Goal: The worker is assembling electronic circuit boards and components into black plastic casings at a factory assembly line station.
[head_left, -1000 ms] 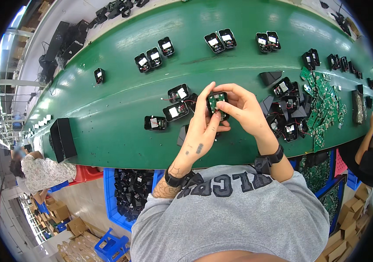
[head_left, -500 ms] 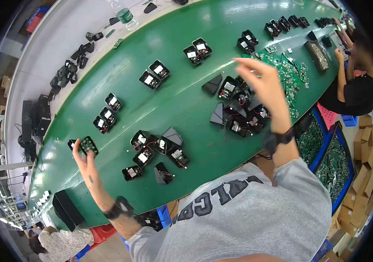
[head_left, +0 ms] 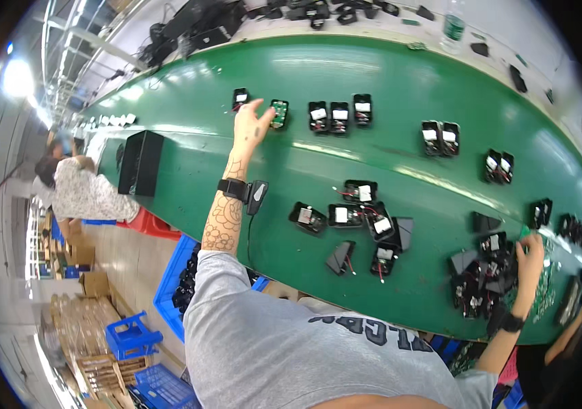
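Note:
My left hand [head_left: 250, 128] is at the far left part of the green table, its thumb and forefinger apart. A small black housing with a green circuit board [head_left: 278, 114] lies just right of the thumb, touching it or nearly so. Beyond my fingers is another black housing [head_left: 240, 96]. My right hand [head_left: 528, 266] hangs over the right edge of a pile of black housings [head_left: 483, 276], thumb and fingers curved with a gap between them. I see nothing in its grasp. Between my hands lies a cluster of open housings [head_left: 345, 215] with white labels and red wires.
Open housings [head_left: 340, 118] stand in small groups along the table. Loose green boards [head_left: 545, 286] lie beyond my right hand. A black box [head_left: 141, 163] stands at the left, near a seated person [head_left: 86, 187]. A plastic bottle [head_left: 453, 28] stands at the back; a blue crate [head_left: 168, 290] is below the table edge.
My view has swung left. The left hand has set the housing with the green board down on the table and loosened its fingers. My right hand has lowered toward the pile.

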{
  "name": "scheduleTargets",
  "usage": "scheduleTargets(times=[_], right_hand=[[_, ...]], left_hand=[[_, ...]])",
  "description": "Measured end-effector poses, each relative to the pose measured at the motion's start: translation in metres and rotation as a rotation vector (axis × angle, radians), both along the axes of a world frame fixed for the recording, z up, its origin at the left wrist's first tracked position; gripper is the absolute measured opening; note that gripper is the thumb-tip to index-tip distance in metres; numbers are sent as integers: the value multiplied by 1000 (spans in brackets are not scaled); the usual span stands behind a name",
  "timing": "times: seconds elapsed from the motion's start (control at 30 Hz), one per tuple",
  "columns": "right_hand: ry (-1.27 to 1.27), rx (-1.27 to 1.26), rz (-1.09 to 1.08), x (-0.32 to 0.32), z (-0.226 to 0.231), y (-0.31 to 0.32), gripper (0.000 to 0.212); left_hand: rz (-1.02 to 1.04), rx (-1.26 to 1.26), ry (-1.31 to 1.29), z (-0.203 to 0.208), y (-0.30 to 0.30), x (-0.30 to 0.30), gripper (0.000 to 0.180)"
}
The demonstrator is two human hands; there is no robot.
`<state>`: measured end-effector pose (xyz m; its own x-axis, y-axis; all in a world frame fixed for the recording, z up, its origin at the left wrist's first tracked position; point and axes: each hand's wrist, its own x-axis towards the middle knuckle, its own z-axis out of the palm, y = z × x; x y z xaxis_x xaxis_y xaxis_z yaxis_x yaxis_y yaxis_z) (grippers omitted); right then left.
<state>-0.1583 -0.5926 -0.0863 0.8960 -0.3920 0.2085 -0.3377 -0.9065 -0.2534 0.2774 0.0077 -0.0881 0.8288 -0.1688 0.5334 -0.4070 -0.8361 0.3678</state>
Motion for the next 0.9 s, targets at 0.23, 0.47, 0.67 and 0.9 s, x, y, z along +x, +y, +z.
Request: scheduleTargets(times=[0.23, 0.47, 0.67, 0.9], right_hand=[[72, 219, -169, 33, -16, -24, 26], [16, 166, -24, -13, -15, -45, 82], [-446, 518, 59, -9, 51, 15, 46], [-25, 1049, 269, 7, 79, 259, 40]], left_hand=[[278, -179, 274, 13, 158, 111, 44], [-150, -485, 968, 22, 70, 76, 47], [-475, -1443, 656, 63, 62, -67, 56], [-681, -1513, 1044, 84, -9, -270, 62]])
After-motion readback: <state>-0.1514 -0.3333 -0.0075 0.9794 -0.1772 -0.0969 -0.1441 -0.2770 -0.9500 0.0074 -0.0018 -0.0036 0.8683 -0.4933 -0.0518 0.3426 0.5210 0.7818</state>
